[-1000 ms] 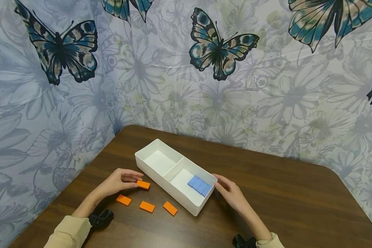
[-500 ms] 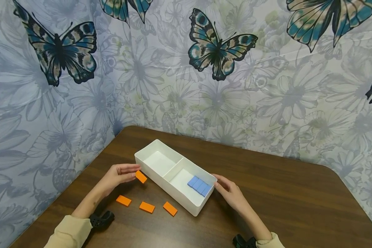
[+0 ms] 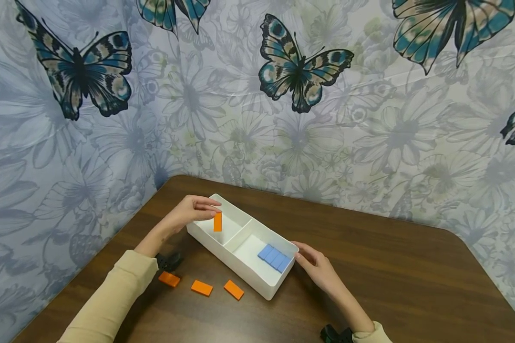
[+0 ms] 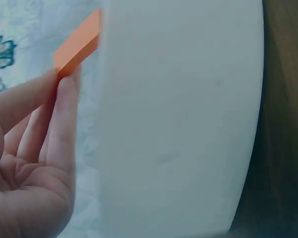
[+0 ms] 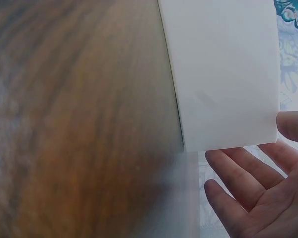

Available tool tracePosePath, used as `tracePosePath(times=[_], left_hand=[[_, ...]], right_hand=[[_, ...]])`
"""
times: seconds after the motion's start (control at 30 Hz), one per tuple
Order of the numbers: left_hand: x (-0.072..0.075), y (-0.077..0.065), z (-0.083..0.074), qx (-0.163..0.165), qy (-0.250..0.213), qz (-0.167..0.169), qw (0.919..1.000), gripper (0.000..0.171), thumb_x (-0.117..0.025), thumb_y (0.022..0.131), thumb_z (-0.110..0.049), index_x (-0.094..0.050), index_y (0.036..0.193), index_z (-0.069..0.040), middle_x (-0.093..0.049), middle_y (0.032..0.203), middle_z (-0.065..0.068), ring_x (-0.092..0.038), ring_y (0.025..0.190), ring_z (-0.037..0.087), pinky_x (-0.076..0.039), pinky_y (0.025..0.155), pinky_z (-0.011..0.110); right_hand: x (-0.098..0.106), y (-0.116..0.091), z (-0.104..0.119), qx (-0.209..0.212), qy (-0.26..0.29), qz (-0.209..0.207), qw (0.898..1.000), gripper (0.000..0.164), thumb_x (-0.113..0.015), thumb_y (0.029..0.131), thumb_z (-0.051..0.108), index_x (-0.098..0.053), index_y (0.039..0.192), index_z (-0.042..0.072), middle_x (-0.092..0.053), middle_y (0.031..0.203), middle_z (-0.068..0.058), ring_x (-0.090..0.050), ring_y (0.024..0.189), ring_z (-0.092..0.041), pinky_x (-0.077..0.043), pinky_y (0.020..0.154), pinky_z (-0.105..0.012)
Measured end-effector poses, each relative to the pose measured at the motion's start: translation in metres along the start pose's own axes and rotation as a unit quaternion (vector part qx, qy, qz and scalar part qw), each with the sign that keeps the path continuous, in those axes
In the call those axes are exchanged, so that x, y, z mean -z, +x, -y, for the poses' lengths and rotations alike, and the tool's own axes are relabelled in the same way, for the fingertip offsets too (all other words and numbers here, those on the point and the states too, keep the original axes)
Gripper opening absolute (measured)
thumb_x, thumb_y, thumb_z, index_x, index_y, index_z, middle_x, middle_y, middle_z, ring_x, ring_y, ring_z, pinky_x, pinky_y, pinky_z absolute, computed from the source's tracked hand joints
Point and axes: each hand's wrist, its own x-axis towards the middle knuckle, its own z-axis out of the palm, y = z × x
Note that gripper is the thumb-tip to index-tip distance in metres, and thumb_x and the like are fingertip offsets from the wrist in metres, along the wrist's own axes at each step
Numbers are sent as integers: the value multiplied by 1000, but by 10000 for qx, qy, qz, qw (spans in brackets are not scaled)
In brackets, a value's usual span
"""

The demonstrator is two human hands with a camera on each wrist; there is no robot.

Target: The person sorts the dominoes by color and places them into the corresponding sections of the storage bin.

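Note:
My left hand (image 3: pixel 189 212) pinches an orange rectangular tile (image 3: pixel 217 222) between thumb and fingertips. The tile hangs on end over the left compartment of a white two-part box (image 3: pixel 229 255); in the left wrist view the same tile (image 4: pixel 79 42) stands out beyond the box wall (image 4: pixel 179 99). At the box's right end, my right hand (image 3: pixel 319 269) holds the corner, thumb at the rim and index finger along the outside. The right wrist view has the other fingers (image 5: pixel 238 176) loosely bent below that end. Several blue tiles (image 3: pixel 274 257) lie side by side in the right compartment.
Three more orange tiles lie in a loose row on the brown wooden table (image 3: pixel 369 247) in front of the box: left tile (image 3: pixel 169 279), middle tile (image 3: pixel 201 288), right tile (image 3: pixel 233 289). Behind the table hangs a butterfly-printed cloth (image 3: pixel 249 119).
My left hand has lifted the orange tile off the table, carried it up and over the box's left compartment, and turned it on end. The right hand stays at the box corner.

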Motion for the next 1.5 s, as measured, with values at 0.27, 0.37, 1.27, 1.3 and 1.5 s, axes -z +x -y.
tracePosePath(times=[0.27, 0.37, 1.27, 1.3, 1.5], left_hand=[[-14, 33, 10, 731, 455, 738, 9935, 28, -63, 87, 1, -61, 113, 12, -67, 100, 18, -65, 92, 26, -51, 81, 36], [-21, 41, 10, 1018, 655, 977, 9878, 24, -64, 85, 3, -64, 107, 12, -68, 97, 17, -66, 89, 24, -53, 77, 35], [-50, 45, 19, 1394, 1531, 1907, 9596, 17, -59, 74, 14, -69, 86, 6, -67, 73, 8, -58, 61, 10, -52, 60, 24], [-49, 45, 19, 1303, 1618, 1944, 9587, 18, -58, 74, 14, -69, 85, 6, -66, 72, 7, -56, 60, 9, -51, 58, 23], [-49, 46, 21, 961, 1940, 2133, 9527, 23, -56, 72, 21, -68, 84, 6, -65, 70, 4, -52, 59, 8, -46, 56, 20]], right_hand=[[0, 0, -1, -32, -107, -34, 9999, 34, -58, 94, 18, -58, 127, 10, -62, 116, -8, -58, 104, -21, -45, 87, -36], [0, 0, -1, -8, -124, -18, 9999, 35, -58, 94, 18, -58, 128, 9, -62, 116, -9, -58, 104, -22, -45, 87, -37], [-2, 0, 0, 2, -63, 89, 9999, 36, -57, 95, 19, -57, 129, 9, -60, 120, -10, -56, 107, -24, -44, 89, -37], [-2, 0, 0, 9, -52, 90, 9999, 36, -57, 95, 20, -56, 129, 8, -59, 121, -10, -56, 107, -24, -44, 89, -37], [-2, 0, 0, 61, -28, 69, 10000, 38, -57, 95, 19, -55, 130, 7, -59, 121, -11, -56, 108, -24, -44, 89, -38]])
